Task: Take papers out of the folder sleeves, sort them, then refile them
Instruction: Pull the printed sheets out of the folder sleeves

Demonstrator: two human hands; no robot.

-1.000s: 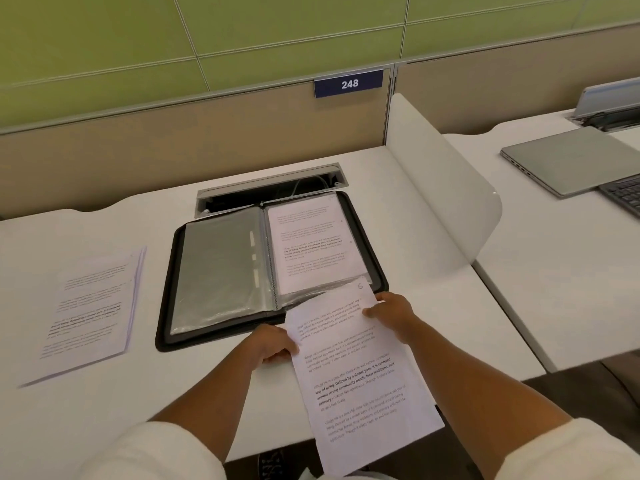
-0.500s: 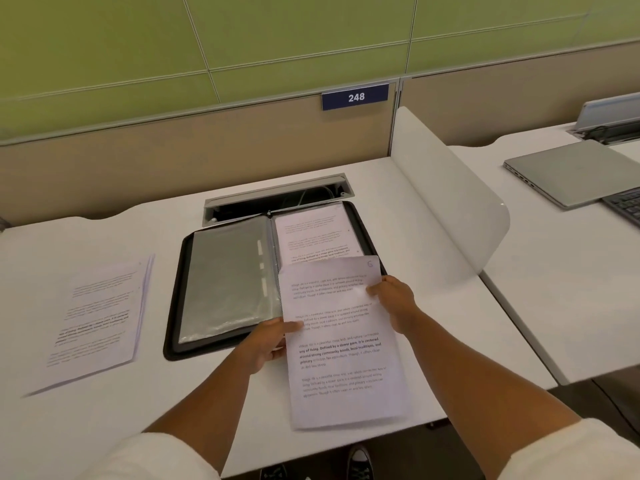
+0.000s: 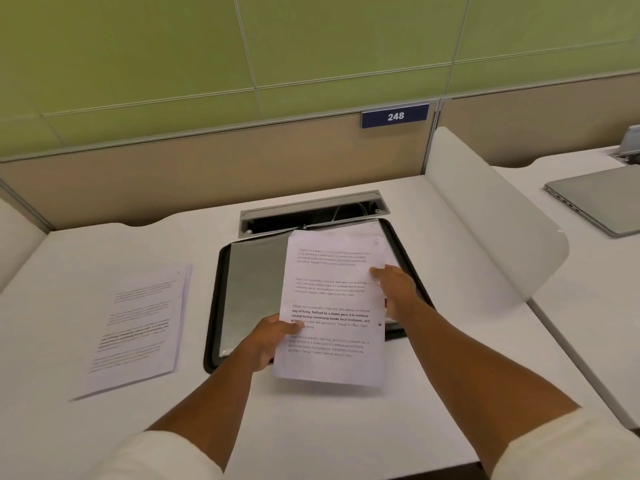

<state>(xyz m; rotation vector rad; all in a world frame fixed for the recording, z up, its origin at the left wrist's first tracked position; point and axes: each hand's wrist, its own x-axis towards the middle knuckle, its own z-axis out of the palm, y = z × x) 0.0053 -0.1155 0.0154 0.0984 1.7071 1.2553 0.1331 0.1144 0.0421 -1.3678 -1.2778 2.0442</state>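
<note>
Green wall panels and a beige partition are standing behind the white desk [image 3: 311, 427] I am working at, with a blue plate reading 248 [image 3: 395, 116] on the partition. A curved white divider [image 3: 485, 216] is running along the desk's right edge. Toward the back edge, an open black folder with clear plastic sleeves [image 3: 249, 289] is lying flat, just in front of a grey cable slot [image 3: 311, 213]. Near the left edge, a stack of printed white sheets [image 3: 138, 327] is resting. Over the folder's right half I am holding a single printed white page [image 3: 332, 306], its lower end reaching past the folder toward the front edge. My left hand [image 3: 266, 341] is pinching its left margin, thumb on top; my right hand [image 3: 394, 289] is gripping its right margin.
</note>
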